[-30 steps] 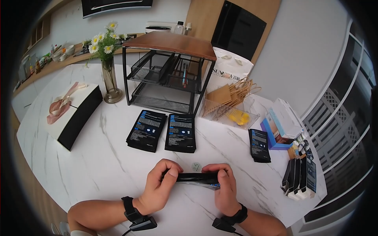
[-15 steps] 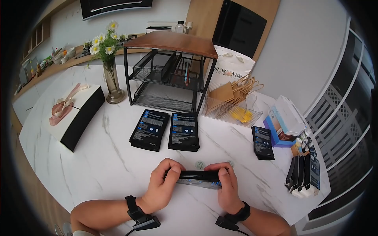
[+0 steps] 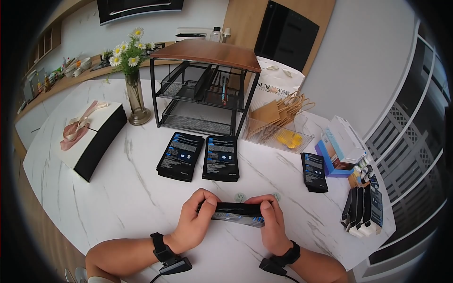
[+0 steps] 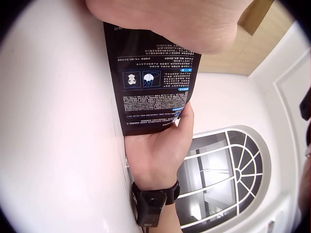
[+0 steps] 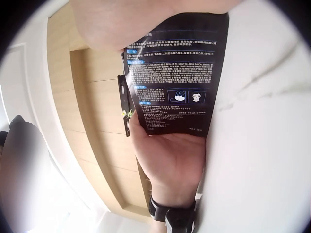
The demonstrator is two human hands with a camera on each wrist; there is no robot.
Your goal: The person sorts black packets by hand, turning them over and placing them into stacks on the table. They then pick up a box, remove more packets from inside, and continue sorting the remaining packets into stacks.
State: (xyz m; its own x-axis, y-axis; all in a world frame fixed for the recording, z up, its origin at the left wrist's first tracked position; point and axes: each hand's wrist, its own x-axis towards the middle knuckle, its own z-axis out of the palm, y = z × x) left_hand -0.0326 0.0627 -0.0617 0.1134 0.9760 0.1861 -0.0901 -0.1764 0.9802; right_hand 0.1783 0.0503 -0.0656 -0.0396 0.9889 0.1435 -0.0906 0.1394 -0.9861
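Both hands hold a small stack of black face mask packets (image 3: 237, 209) on edge, low over the table near its front. My left hand (image 3: 194, 220) grips one end, thumb on the near side. At the other end my right hand (image 3: 273, 225) grips it the same way. In the left wrist view, the printed back of the packets (image 4: 146, 97) shows white text and two small face drawings, with the right hand (image 4: 160, 158) beyond. The right wrist view shows that printed side (image 5: 175, 73) too, with the left hand (image 5: 172, 160) at its far end.
Two stacks of mask packets (image 3: 180, 156) lie ahead, and a smaller stack (image 3: 314, 172) at right. Beyond stand a mesh drawer rack (image 3: 203, 54), a flower vase (image 3: 137, 101) and a clear bin (image 3: 278, 134). A ribboned box (image 3: 96, 137) is left; black cartons (image 3: 363, 210) stand right.
The stack has tipped slightly, so more of its silvery near face shows. Both hands keep their grip in nearly the same place. The head view has shifted a little.
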